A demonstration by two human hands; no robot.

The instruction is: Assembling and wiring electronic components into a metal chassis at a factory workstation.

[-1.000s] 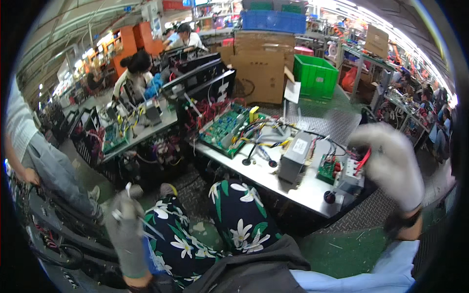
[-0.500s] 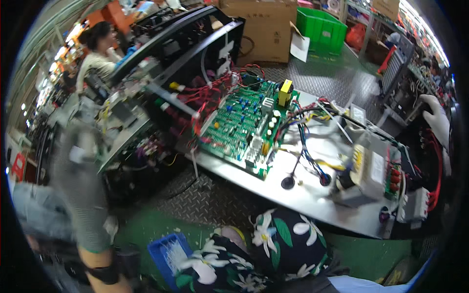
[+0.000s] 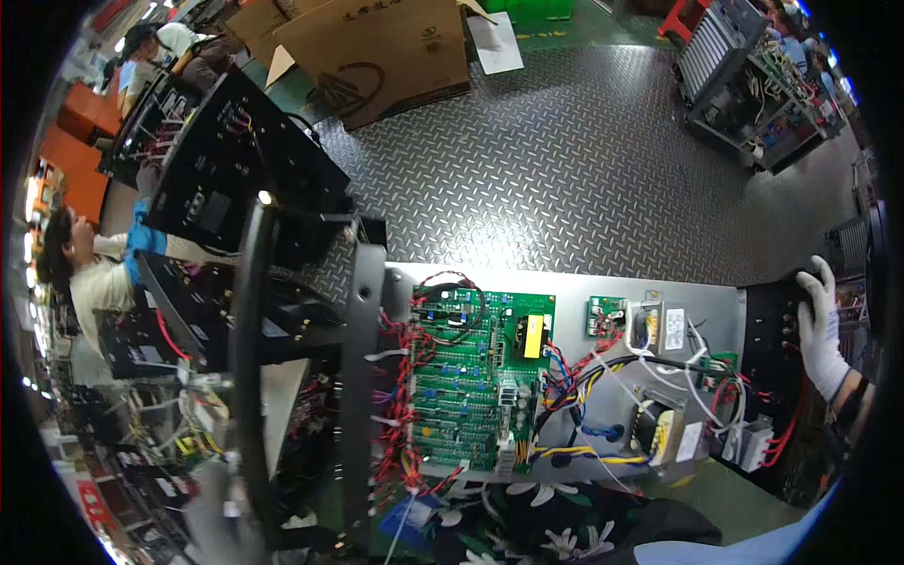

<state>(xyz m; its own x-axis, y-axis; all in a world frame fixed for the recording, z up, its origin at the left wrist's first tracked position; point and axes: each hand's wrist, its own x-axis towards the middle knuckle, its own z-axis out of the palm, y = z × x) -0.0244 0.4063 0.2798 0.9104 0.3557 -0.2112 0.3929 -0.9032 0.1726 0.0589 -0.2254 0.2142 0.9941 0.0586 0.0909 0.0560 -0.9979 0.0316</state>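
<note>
My right hand (image 3: 821,341), in a white glove, is at the black end panel (image 3: 767,325) on the right end of an open electrical chassis (image 3: 574,284). Its fingers are stretched and apart. A grey-gloved shape, my left hand (image 3: 221,518), is blurred at the lower left, partly behind a black tubular handle (image 3: 252,348); its fingers cannot be made out. The chassis carries a green circuit board (image 3: 471,377) with a yellow-wrapped transformer (image 3: 533,336). Red wires (image 3: 400,395) bunch along the board's left side. A larger transformer (image 3: 656,433) and coloured cables (image 3: 584,452) lie to its right.
A ridged metal worktop (image 3: 556,169) extends behind the chassis, with a cardboard box (image 3: 386,56) at the far left. Another open machine (image 3: 744,94) stands at the far right. Black panels (image 3: 231,169) crowd the left, where a person (image 3: 104,273) works.
The view has turned, so the chassis now appears level and the box has shifted left. My left hand has moved down behind the handle. My right hand stays at the chassis's right end.
</note>
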